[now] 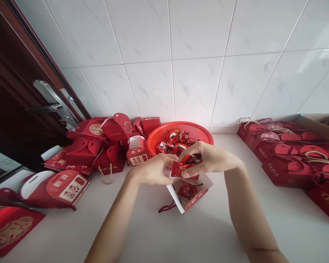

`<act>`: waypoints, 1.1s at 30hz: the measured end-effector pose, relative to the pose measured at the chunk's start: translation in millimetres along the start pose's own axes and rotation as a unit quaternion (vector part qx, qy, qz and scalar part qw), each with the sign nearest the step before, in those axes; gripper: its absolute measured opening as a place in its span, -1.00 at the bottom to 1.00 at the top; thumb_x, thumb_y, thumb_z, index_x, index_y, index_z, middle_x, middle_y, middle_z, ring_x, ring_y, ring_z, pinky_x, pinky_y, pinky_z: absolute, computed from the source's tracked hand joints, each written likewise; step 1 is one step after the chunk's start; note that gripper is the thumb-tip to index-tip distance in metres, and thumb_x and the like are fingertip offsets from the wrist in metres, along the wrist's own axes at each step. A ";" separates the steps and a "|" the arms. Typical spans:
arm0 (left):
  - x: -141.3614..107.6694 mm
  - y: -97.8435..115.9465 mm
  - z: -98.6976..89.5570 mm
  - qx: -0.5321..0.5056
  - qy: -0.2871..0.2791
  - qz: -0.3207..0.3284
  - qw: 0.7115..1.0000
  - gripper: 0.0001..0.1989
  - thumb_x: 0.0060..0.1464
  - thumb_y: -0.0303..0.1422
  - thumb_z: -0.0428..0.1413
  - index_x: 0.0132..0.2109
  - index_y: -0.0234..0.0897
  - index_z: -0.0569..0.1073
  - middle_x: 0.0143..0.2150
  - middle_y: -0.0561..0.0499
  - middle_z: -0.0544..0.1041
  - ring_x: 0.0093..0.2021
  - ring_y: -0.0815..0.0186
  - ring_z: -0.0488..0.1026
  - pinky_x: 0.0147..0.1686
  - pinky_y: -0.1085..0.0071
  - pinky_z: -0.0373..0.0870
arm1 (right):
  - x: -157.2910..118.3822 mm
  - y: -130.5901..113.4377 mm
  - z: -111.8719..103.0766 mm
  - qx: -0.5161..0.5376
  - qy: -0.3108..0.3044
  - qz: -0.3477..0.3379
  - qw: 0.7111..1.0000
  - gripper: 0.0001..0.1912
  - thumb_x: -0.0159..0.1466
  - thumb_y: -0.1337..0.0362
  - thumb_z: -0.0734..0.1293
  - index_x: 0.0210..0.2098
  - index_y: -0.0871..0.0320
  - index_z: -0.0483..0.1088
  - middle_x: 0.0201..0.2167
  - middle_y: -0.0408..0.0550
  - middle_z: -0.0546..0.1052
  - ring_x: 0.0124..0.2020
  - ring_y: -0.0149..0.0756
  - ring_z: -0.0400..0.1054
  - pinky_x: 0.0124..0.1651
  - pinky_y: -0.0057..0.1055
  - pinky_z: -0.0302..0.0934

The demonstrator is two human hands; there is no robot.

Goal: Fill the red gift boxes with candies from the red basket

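Observation:
A small red-and-white paper gift box [179, 199] stands with its top unfolded on the white surface. Inside lies a red wrapped candy [188, 190]. My left hand [155, 170] is closed at the box's far left edge, its fingertips partly hidden. Above the box, my right hand [207, 160] pinches a dark-and-red wrapped candy [193, 159], next to a red printed piece [178, 169] that may be a box flap or another wrapper. Just behind both hands is a red plastic basket [200, 128] with several shiny wrapped candies [173, 136].
Folded red gift boxes [89, 129] are heaped at left, beside a dark door with a metal handle [48, 106]. A box with white lettering [68, 188] lies nearer. Several closed red boxes with cord handles [279, 160] line the right side. White tiles [197, 84] rise behind.

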State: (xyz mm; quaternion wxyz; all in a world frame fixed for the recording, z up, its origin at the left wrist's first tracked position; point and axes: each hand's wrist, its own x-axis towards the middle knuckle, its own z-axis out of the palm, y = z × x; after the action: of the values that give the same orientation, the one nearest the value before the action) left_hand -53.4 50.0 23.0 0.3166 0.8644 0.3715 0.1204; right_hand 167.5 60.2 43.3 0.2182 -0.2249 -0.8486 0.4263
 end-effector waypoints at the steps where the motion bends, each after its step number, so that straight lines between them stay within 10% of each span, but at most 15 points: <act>1: -0.2 0.8 -0.9 0.003 -0.003 0.002 1.000 -0.74 -0.08 -0.48 0.16 -0.18 -0.21 0.56 -0.06 0.03 0.56 -0.09 0.19 0.50 -0.15 0.41 0.36 | 0.3 1.0 0.5 -0.015 -0.005 0.005 1.000 -0.76 0.11 0.18 0.50 -0.25 0.15 0.60 -0.46 -0.20 0.52 -0.44 -0.42 0.30 -0.37 -0.49 0.15; 9: -1.0 -2.8 -3.5 0.058 -0.001 -0.012 0.998 -0.65 -0.13 -0.52 0.17 -0.13 -0.19 0.57 -0.08 0.05 0.55 -0.13 0.20 0.50 -0.19 0.44 0.34 | 5.0 8.8 1.0 -0.097 0.010 0.010 0.995 -0.74 0.14 0.14 0.48 -0.22 0.14 0.57 -0.37 -0.14 0.56 -0.39 -0.38 0.35 -0.39 -0.50 0.13; 17: -2.0 -9.9 -2.0 0.030 0.007 -0.003 1.000 -0.36 -0.13 -0.51 0.18 0.16 -0.03 0.49 0.08 0.06 0.54 0.00 0.16 0.48 -0.12 0.41 0.37 | 4.0 -1.2 2.4 0.096 0.130 0.039 0.986 -0.72 0.28 0.07 0.35 -0.34 0.13 0.25 -0.66 -0.32 0.33 -0.72 -0.54 0.13 -0.68 -0.57 -0.03; 25: -2.0 -13.3 -2.2 0.048 -0.003 -0.028 0.998 -0.41 -0.11 -0.46 0.20 0.14 -0.09 0.50 0.11 0.03 0.51 -0.04 0.18 0.49 -0.15 0.42 0.38 | 4.5 5.9 1.2 0.177 0.092 0.045 0.979 -0.88 0.27 0.24 0.31 -0.32 0.14 0.27 -0.47 -0.16 0.50 -0.42 -0.32 0.47 -0.45 -0.48 0.31; 33: -3.8 -1.9 -9.3 0.063 -0.023 -0.027 0.997 -0.57 -0.06 -0.43 0.15 0.02 -0.14 0.54 -0.05 0.04 0.55 -0.16 0.22 0.49 -0.18 0.40 0.37 | 6.2 10.0 -0.9 0.039 0.011 -0.020 0.999 -0.88 0.27 0.26 0.38 -0.28 0.20 0.48 -0.37 -0.12 0.51 -0.39 -0.42 0.35 -0.35 -0.49 0.22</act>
State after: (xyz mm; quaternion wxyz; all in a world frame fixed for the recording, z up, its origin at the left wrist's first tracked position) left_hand -61.3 52.5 29.1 0.2733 0.8746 0.3945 0.0686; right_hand 165.0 69.7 36.7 0.2449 -0.2042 -0.8330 0.4522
